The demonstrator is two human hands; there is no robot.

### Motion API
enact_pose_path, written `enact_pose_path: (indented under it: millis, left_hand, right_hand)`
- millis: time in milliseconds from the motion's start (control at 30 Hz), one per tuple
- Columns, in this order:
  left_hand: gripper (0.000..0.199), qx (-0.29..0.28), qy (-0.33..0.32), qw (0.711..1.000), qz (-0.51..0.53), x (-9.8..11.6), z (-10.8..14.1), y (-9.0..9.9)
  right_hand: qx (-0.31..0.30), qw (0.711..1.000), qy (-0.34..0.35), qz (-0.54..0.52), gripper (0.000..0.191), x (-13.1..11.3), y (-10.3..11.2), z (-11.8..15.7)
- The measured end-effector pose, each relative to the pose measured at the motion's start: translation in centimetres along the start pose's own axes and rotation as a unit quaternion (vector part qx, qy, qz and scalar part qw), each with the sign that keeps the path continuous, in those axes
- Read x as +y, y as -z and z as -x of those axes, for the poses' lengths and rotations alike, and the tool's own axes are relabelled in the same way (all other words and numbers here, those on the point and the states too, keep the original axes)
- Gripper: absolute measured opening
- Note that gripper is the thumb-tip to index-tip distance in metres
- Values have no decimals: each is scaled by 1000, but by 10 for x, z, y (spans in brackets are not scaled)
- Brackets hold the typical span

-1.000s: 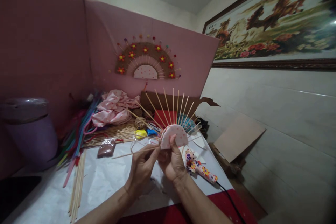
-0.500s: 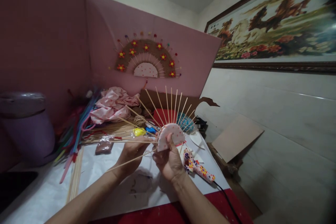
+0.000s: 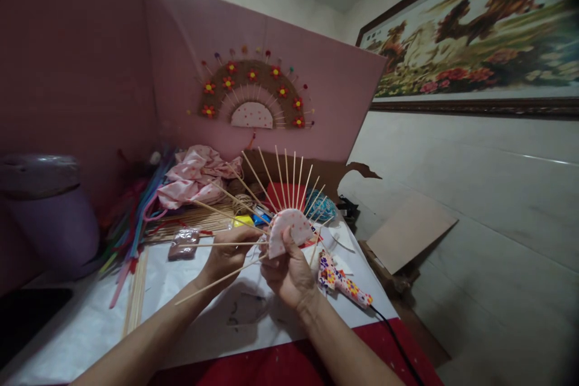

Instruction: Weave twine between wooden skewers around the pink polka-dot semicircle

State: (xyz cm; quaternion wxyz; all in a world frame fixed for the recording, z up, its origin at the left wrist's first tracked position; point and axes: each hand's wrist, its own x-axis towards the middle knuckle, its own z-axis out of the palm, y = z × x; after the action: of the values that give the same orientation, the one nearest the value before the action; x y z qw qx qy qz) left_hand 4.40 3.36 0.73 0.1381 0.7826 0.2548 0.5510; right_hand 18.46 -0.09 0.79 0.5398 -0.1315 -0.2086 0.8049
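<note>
A half-round piece (image 3: 296, 230) covered in white fabric with pink-red dots is in my right hand (image 3: 289, 274), thumb pressed on its front and fingers behind. Thin wooden sticks (image 3: 286, 178) fan out from its curved edge, upward and to both sides. My left hand (image 3: 230, 253) is at the left edge of the piece, its fingers closed around the base of a wooden stick that points left; the fingertips are partly hidden. Another stick slants down-left across the left wrist. A glue gun (image 3: 344, 283) with a flower-pattern cover lies on the table right of my right hand.
A finished-looking fan decoration (image 3: 252, 90) with red flowers is on the pink panel. Behind my hands are crumpled pink fabric (image 3: 194, 178), a bundle of sticks (image 3: 203, 217), blue twine (image 3: 321, 206) and a brown packet (image 3: 183, 244). A purple bin (image 3: 54, 223) stands left. A black cord (image 3: 393, 341) trails right.
The fan piece has shifted slightly left and turned a little, its sticks tilting further left. My hands keep their hold. The camera view has also shifted slightly.
</note>
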Motion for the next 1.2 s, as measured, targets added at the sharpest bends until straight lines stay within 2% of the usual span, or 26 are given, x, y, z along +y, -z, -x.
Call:
enact_pose_path:
  millis: [233, 367, 633, 767, 967, 1200]
  left_hand:
    - [11, 22, -15, 997, -77, -1, -4, 7]
    - [10, 65, -12, 987, -147, -6, -8, 16]
    - [10, 175, -90, 951, -240, -17, -17, 55]
    - [10, 220, -130, 925, -282, -19, -19, 73]
    - [16, 230, -167, 904, -318, -20, -21, 83]
    - [13, 231, -160, 898, -338, -24, -20, 83]
  right_hand:
    - [10, 1000, 9, -7, 27, 1, 2, -2]
    - [14, 1000, 17, -6, 24, 0, 5, -3]
    - [40, 998, 34, -25, 23, -1, 8, -6]
    - [30, 999, 39, -25, 20, 0, 10, -7]
    - [49, 998, 35, -15, 23, 1, 11, -8]
    - [51, 998, 39, -9, 20, 3, 11, -7]
